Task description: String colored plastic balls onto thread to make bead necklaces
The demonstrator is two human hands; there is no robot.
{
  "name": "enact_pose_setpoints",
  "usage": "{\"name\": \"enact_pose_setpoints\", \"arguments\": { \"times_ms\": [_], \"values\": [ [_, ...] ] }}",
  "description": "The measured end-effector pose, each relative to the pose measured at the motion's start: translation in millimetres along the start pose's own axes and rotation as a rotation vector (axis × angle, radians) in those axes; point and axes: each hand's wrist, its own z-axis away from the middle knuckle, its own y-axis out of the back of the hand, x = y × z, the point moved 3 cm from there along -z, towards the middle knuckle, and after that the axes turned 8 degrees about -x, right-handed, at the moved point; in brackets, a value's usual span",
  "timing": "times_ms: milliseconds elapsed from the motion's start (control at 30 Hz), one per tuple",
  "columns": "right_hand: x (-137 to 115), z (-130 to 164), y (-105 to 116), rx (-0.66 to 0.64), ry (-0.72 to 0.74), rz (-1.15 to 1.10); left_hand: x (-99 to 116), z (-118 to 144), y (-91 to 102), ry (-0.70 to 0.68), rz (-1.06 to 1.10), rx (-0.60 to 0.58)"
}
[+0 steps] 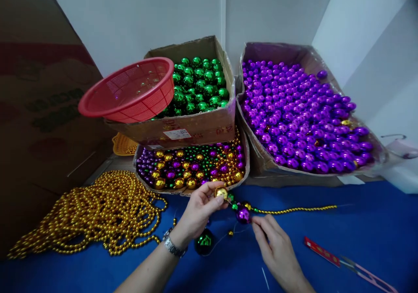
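Three cardboard bead boxes [183, 132] at twelve o'clock. Left hand [199, 210] pinches one shiny gold ball [221, 193]; right hand [277, 249] pinches one purple ball [243, 215].

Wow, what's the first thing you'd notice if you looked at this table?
Probably the big box of shiny purple balls at the back right, with a box of green balls and a red basket to its left. A heap of gold bead strings lies at the left on the blue table. In front, the left hand pinches a gold ball and the right hand touches a purple ball.
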Motion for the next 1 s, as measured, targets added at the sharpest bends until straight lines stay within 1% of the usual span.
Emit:
{"name": "enact_pose_setpoints", "arguments": {
  "times_ms": [100, 200, 267, 333, 433, 533, 600, 733, 867, 933, 1000],
  "values": [
    [2, 0, -2, -0.022, -0.023, -0.016, -2, 2, -0.9, 0.009, 0.025, 0.013],
    [3, 1, -2, 0.011, -0.007, -0.002, -4, 3, -1.2, -0.011, -0.043, 0.025],
    [3, 0, -3, 0.005, -0.01, -0.027, -5, 4, -1.5, -0.018, -0.083, 0.025],
    [4, 0, -6, -0.048, -0.059, -0.112, -7, 4, -1.7, -0.015, -0.109, 0.025],
    [8, -1, -12, -0.146, -0.196, -0.337, -7, 5, -1.9, -0.017, -0.155, 0.032],
    [12, -3, -19, -0.2, -0.288, -0.532, -4, 3, -3.4, -0.032, -0.213, 0.028],
    [13, -4, -22, -0.224, -0.303, -0.588, 0, 2, -6.0, -0.027, -0.251, -0.002],
    [13, -6, -25, -0.274, -0.286, -0.68, 8, 0, -12.2, 0.011, -0.291, -0.073],
    [15, -5, -26, -0.265, -0.299, -0.818, 17, -3, -13.3, 0.006, -0.356, -0.183],
    [17, -4, -25, -0.238, -0.304, -0.833, 26, -10, -4.3, -0.017, -0.496, -0.183],
    [19, -4, -22, -0.211, -0.303, -0.823, 39, -24, 14.7, -0.035, -0.848, -0.087]
  ]
}}
